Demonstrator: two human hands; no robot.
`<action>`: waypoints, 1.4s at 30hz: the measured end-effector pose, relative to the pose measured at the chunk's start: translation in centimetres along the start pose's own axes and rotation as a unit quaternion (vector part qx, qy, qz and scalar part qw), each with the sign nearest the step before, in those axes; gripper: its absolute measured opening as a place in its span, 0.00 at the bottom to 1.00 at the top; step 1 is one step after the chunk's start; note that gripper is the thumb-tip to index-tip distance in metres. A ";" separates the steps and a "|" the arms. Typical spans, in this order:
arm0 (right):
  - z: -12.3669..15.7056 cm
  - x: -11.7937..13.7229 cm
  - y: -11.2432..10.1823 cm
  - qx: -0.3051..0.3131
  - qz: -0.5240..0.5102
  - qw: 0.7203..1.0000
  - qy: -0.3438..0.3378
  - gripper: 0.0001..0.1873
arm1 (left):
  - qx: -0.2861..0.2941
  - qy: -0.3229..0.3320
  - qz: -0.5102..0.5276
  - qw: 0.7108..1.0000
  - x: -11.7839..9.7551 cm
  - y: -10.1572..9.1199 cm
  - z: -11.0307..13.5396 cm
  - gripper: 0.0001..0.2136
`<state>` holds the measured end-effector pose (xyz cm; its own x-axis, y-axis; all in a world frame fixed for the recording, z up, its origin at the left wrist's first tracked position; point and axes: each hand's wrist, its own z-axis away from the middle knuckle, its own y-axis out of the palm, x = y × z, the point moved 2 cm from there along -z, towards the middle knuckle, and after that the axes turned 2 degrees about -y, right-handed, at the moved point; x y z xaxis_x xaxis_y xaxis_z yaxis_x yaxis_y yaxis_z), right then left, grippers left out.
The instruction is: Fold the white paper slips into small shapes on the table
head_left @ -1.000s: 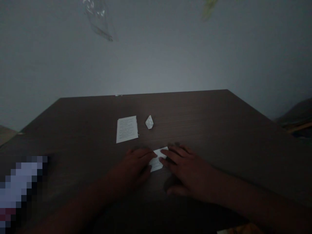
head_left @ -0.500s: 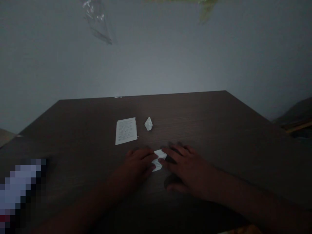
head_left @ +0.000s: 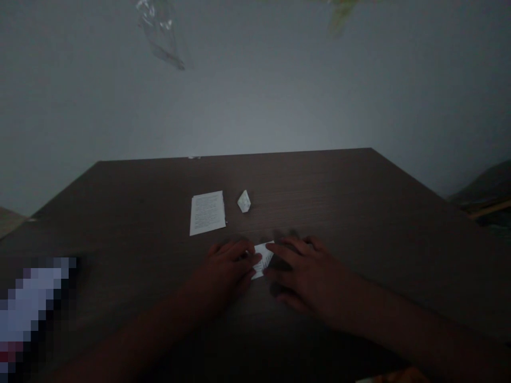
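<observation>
Both of my hands rest on a dark wooden table over a small white piece of paper. My left hand presses on the paper's left side with its fingers together. My right hand lies on its right side, fingers stretched and pressing down. Most of the paper is hidden under the fingers. The light is dim.
A flat printed paper sheet lies on the table beyond my left hand. Beside it sits a small folded paper shape. A blurred-out patch sits at the left edge. Crumpled clear plastic hangs on the wall above.
My hands have closed in over the small paper, so less of it shows. The sheet and the folded shape have not moved.
</observation>
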<state>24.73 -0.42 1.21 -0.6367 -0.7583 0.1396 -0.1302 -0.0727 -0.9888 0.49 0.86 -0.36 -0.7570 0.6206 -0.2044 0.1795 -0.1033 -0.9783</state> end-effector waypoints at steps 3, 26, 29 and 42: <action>-0.3 -0.5 -0.1 0.009 0.020 0.999 0.030 0.15 | 0.006 0.002 -0.003 1.000 0.4 0.5 -0.1 0.22; -2.8 0.2 2.4 -0.111 -0.026 0.986 0.118 0.16 | -0.019 -0.006 0.011 1.000 0.0 0.7 -0.3 0.19; -2.9 -0.3 2.7 -0.122 -0.023 0.983 0.133 0.16 | -0.014 -0.004 0.018 1.000 -0.1 0.6 -0.3 0.20; -2.9 -1.6 2.0 -0.104 -0.038 0.981 0.161 0.18 | -0.015 0.000 0.022 1.000 0.6 1.5 -0.4 0.19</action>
<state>23.31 2.56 -0.85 -0.8214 -0.5102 0.2550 -0.3173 0.0372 -0.9476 0.57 1.36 -1.91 -0.7476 0.6168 -0.2463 0.2304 -0.1070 -0.9672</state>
